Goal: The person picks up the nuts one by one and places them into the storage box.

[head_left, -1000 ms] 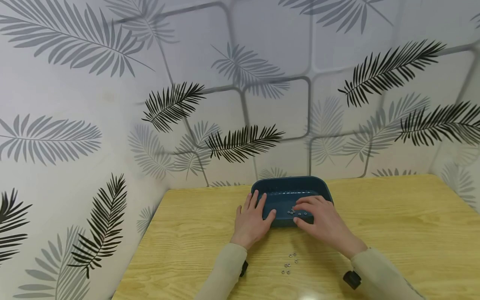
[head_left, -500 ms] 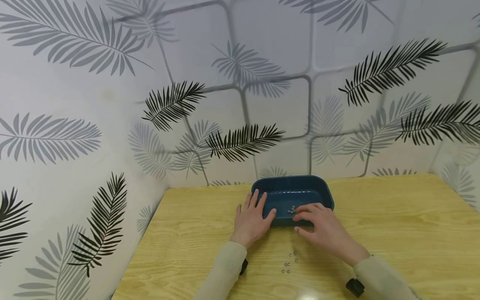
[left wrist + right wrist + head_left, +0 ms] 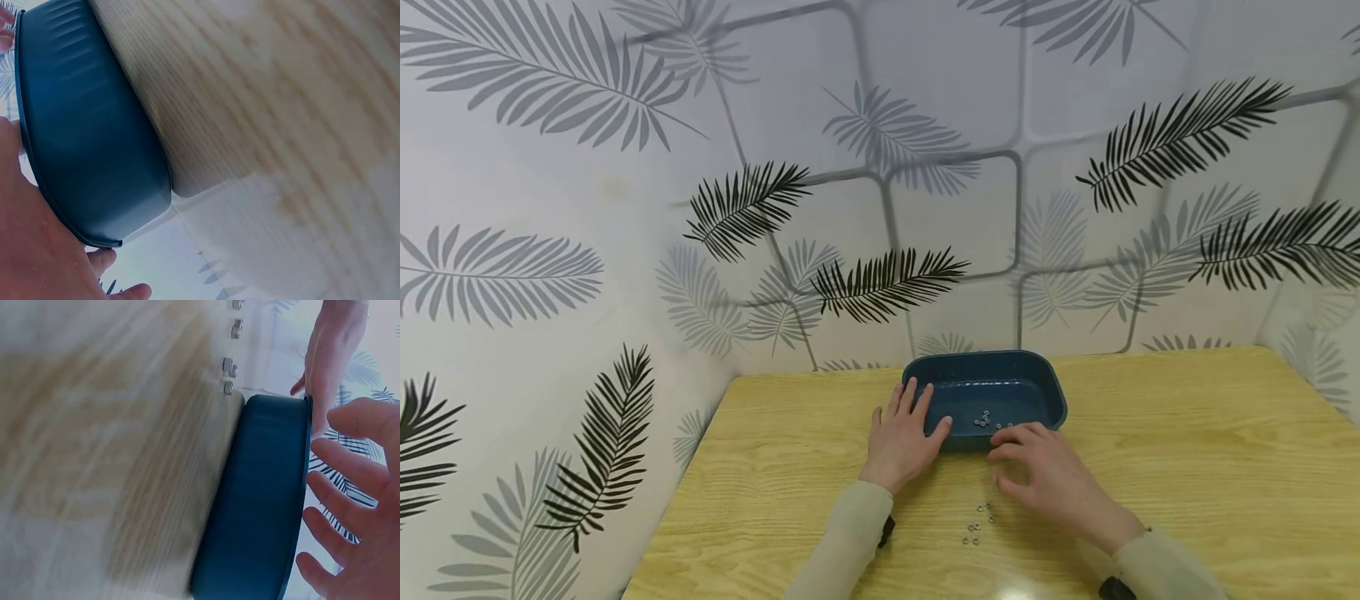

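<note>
A dark blue plastic tub [image 3: 992,392] stands near the table's back edge, with several small metal nuts [image 3: 982,419] on its floor. My left hand [image 3: 904,442] rests on the tub's front left corner, its fingers spread over the rim. In the left wrist view that hand [image 3: 37,244] lies along the rim, fingertips showing past the corner. My right hand [image 3: 1045,471] hovers at the front right rim, fingers loosely bent and nothing seen in them. From the right wrist view, its spread fingers [image 3: 350,475] are beside the rim. More nuts [image 3: 974,527] lie on the table before the tub.
The light wooden table [image 3: 760,500] meets a wall [image 3: 955,217] with a leaf pattern behind the tub. Loose nuts [image 3: 230,367] sit near the tub's outer side in the right wrist view.
My right hand has drawn back from inside the tub toward its front rim, down and slightly right, uncovering nuts on the tub's floor. The left hand has stayed in place.
</note>
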Action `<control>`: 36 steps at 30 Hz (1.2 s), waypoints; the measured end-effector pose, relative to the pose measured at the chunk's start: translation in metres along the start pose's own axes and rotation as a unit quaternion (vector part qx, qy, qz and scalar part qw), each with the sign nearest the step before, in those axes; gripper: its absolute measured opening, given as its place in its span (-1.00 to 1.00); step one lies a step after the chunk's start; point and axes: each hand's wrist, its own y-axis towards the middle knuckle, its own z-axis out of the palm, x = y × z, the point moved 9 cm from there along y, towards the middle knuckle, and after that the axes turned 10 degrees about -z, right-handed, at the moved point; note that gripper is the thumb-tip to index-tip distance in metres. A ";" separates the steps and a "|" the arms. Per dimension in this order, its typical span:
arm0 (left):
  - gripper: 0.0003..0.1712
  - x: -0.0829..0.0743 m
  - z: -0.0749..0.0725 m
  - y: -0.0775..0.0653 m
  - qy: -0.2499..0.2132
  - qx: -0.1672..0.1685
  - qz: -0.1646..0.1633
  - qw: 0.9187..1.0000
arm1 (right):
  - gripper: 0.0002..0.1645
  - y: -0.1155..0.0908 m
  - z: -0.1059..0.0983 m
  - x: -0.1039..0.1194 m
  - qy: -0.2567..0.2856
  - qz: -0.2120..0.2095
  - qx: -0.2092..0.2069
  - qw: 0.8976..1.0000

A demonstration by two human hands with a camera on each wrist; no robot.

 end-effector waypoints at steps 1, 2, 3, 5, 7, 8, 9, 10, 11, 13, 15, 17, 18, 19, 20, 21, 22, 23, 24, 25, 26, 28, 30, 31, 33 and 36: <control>-0.20 0.000 0.000 0.000 -0.001 -0.001 0.001 1.000 | -0.78 -0.001 0.001 0.001 0.000 -0.001 0.003 1.000; -0.20 0.000 0.000 0.000 -0.001 -0.001 0.001 1.000 | -0.77 -0.002 0.002 0.002 0.000 -0.003 0.006 1.000; -0.20 0.000 0.000 -0.001 -0.003 -0.001 0.001 1.000 | -0.77 -0.003 0.003 0.003 -0.001 -0.005 0.010 1.000; -0.20 -0.001 0.000 -0.001 -0.006 -0.001 0.001 1.000 | -0.77 -0.004 0.006 0.004 0.000 -0.008 0.019 1.000; -0.20 -0.001 -0.001 -0.001 -0.009 -0.002 0.002 1.000 | -0.76 -0.006 0.009 0.006 0.001 -0.011 0.025 1.000; -0.20 -0.001 -0.001 -0.001 -0.008 -0.001 0.001 1.000 | -0.76 -0.006 0.011 0.006 0.002 -0.011 0.029 1.000; -0.20 -0.001 -0.002 -0.001 -0.008 0.000 0.001 1.000 | -0.76 -0.006 0.012 0.006 0.001 -0.012 0.031 0.999; -0.20 -0.001 -0.002 -0.001 -0.008 0.000 0.002 1.000 | -0.77 -0.007 0.014 0.007 0.002 -0.012 0.035 0.999; -0.20 -0.001 -0.002 -0.001 -0.006 0.000 0.001 1.000 | -0.77 -0.007 0.016 0.006 0.002 -0.010 0.039 0.999; -0.20 -0.001 -0.002 -0.001 -0.003 0.002 0.001 1.000 | -0.79 -0.008 0.020 0.005 0.002 -0.007 0.049 0.999; -0.20 -0.001 -0.001 -0.001 -0.001 0.003 0.000 1.000 | -0.81 -0.009 0.025 0.004 0.001 -0.003 0.062 0.998; -0.20 -0.001 -0.001 -0.001 -0.001 0.003 -0.001 1.000 | -0.82 -0.010 0.030 0.001 0.001 0.001 0.075 0.997; -0.20 -0.001 -0.001 -0.001 -0.001 0.004 -0.002 1.000 | -0.82 -0.010 0.031 0.001 0.002 0.001 0.081 0.997; -0.20 -0.001 -0.002 -0.001 -0.001 0.004 -0.002 1.000 | -0.81 -0.010 0.033 0.000 0.003 0.002 0.086 0.996; -0.20 -0.001 -0.002 -0.002 -0.001 0.003 -0.002 1.000 | -0.81 -0.010 0.034 -0.001 0.003 0.001 0.089 0.996; -0.20 -0.001 -0.002 -0.002 -0.001 0.003 -0.002 1.000 | -0.81 -0.010 0.034 -0.002 0.004 0.001 0.092 0.996; -0.20 -0.001 -0.002 -0.002 -0.001 0.003 -0.001 1.000 | -0.81 -0.009 0.035 -0.002 0.005 -0.001 0.095 0.996; -0.20 -0.001 -0.003 -0.001 -0.001 0.003 -0.001 1.000 | -0.80 -0.009 0.036 -0.001 0.006 -0.003 0.096 0.995; -0.20 -0.001 -0.002 -0.001 0.000 0.003 -0.001 1.000 | -0.80 -0.009 0.036 -0.001 0.005 -0.006 0.098 0.995; -0.20 -0.001 -0.002 -0.001 0.000 0.002 -0.001 1.000 | -0.81 -0.008 0.037 -0.001 0.006 -0.009 0.099 0.995; -0.20 -0.001 -0.002 -0.001 -0.002 0.001 -0.001 1.000 | -0.81 -0.007 0.038 0.000 0.007 -0.014 0.100 0.995; -0.20 -0.001 -0.002 -0.001 -0.002 0.002 -0.001 1.000 | -0.84 -0.006 0.039 0.001 0.009 -0.023 0.102 0.994; -0.20 0.000 -0.001 -0.001 -0.004 0.004 -0.001 1.000 | -0.87 -0.006 0.040 0.003 0.012 -0.030 0.105 0.994; -0.20 0.000 -0.001 -0.001 -0.006 0.004 -0.001 1.000 | -0.88 -0.005 0.041 0.004 0.014 -0.032 0.106 0.994; -0.20 0.000 -0.001 -0.001 -0.007 0.006 -0.002 1.000 | -0.89 -0.005 0.042 0.005 0.018 -0.035 0.111 0.993; -0.20 0.000 -0.001 -0.001 -0.008 0.003 -0.001 1.000 | -0.88 -0.005 0.042 0.007 0.022 -0.041 0.118 0.992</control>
